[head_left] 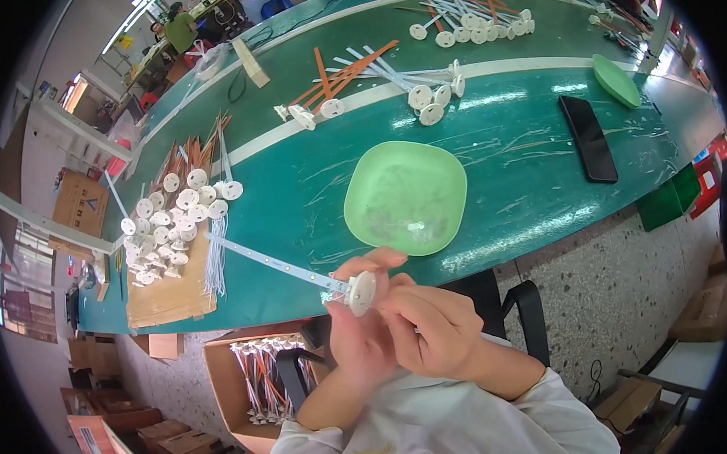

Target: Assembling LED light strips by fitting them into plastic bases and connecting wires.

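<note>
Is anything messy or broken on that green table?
Nothing looks broken. The white discs lie heaped loosely on cardboard at the left, and strips are scattered farther back. The green dish sits flat, with the black phone lying beside it.

Both hands meet near six o'clock. The left hand (359, 335) and right hand (431, 325) pinch a white disc (362, 293) fixed to a long strip (273, 264), which runs out toward nine o'clock. Just above, at centre, lies a green dish (406, 195) on the green table (505, 166). A pile of finished discs (167, 226) sits on cardboard (170, 294) at nine o'clock. A black phone (588, 137) lies at two o'clock, more strips (374, 78) at twelve. A box (252, 375) of parts stands at seven o'clock.
</note>
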A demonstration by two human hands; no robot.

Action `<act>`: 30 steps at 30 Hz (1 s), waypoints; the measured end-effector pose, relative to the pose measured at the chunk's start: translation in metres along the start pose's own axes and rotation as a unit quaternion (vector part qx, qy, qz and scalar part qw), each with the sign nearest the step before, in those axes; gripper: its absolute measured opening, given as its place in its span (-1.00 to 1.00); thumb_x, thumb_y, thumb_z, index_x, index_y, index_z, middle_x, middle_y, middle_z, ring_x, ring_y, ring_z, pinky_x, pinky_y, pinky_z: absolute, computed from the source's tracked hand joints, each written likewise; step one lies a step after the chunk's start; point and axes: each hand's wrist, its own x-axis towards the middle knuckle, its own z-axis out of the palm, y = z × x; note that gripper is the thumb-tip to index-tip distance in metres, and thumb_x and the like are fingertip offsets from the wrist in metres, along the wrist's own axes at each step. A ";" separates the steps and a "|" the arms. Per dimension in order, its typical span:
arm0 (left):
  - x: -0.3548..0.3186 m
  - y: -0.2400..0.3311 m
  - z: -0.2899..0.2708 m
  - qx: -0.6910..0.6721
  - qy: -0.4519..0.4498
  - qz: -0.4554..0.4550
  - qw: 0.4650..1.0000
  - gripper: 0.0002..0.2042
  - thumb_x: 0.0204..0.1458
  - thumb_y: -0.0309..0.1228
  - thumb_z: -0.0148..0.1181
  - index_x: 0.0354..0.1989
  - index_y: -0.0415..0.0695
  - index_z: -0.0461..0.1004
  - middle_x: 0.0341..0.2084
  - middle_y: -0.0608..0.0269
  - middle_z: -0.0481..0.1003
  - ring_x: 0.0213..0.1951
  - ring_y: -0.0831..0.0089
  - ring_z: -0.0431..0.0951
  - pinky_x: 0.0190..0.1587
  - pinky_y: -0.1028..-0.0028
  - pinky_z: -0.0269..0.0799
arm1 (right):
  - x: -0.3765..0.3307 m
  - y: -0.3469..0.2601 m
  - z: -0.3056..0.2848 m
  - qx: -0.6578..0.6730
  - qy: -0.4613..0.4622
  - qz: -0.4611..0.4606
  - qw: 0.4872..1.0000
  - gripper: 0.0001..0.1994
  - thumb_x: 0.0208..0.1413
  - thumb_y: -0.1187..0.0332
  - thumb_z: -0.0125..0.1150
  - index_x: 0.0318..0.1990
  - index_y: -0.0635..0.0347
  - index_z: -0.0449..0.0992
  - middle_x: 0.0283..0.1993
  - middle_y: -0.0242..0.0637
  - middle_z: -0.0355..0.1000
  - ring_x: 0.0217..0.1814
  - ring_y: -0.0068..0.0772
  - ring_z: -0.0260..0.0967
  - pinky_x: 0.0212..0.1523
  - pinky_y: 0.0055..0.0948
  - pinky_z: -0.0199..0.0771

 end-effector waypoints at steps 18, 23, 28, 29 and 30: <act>0.012 0.017 -0.013 0.069 -0.032 -0.023 0.997 -0.52 0.27 -0.01 -0.04 0.10 -0.19 0.25 -0.09 -0.07 0.45 0.06 0.18 0.42 0.21 0.13 0.26 | 0.012 -0.008 0.015 -0.078 -0.012 -0.052 0.996 -0.79 -0.15 0.59 0.30 -0.27 0.34 0.58 -0.36 -0.13 0.55 -0.47 -0.29 0.55 -0.50 -0.47 0.53; 0.095 0.127 -0.088 0.540 0.128 -0.014 0.832 -0.63 0.28 -0.15 0.01 -0.35 -0.22 0.51 -0.71 0.33 0.40 -0.65 0.53 0.44 -0.56 0.55 0.34 | 0.027 0.021 -0.020 -0.027 -0.033 0.044 0.998 -0.80 -0.06 0.62 0.29 -0.22 0.35 0.54 -0.33 -0.14 0.54 -0.42 -0.37 0.52 -0.40 -0.50 0.50; 0.145 0.233 -0.207 0.898 0.152 0.028 0.412 -0.51 0.13 -0.06 0.11 -0.49 -0.39 0.50 -0.59 -0.22 0.50 -0.47 -0.12 0.54 -0.37 0.10 0.41 | 0.034 0.022 -0.035 -0.028 -0.033 0.068 0.997 -0.86 -0.10 0.64 0.31 -0.33 0.31 0.55 -0.38 -0.17 0.55 -0.50 -0.32 0.47 -0.52 -0.49 0.46; 0.149 0.241 -0.220 0.921 0.142 0.003 0.364 -0.50 0.13 -0.04 0.09 -0.48 -0.37 0.51 -0.54 -0.23 0.52 -0.40 -0.17 0.56 -0.33 0.09 0.45 | 0.035 0.025 -0.036 -0.036 -0.046 0.058 0.997 -0.87 -0.10 0.64 0.31 -0.35 0.31 0.55 -0.40 -0.20 0.55 -0.51 -0.33 0.46 -0.54 -0.50 0.43; 0.153 0.242 -0.222 0.920 0.139 0.010 0.367 -0.50 0.13 -0.04 0.09 -0.48 -0.37 0.51 -0.54 -0.23 0.52 -0.40 -0.17 0.56 -0.33 0.09 0.45 | 0.037 0.028 -0.037 -0.045 -0.055 0.068 0.995 -0.90 -0.09 0.63 0.31 -0.38 0.29 0.55 -0.42 -0.23 0.54 -0.50 -0.33 0.46 -0.57 -0.52 0.41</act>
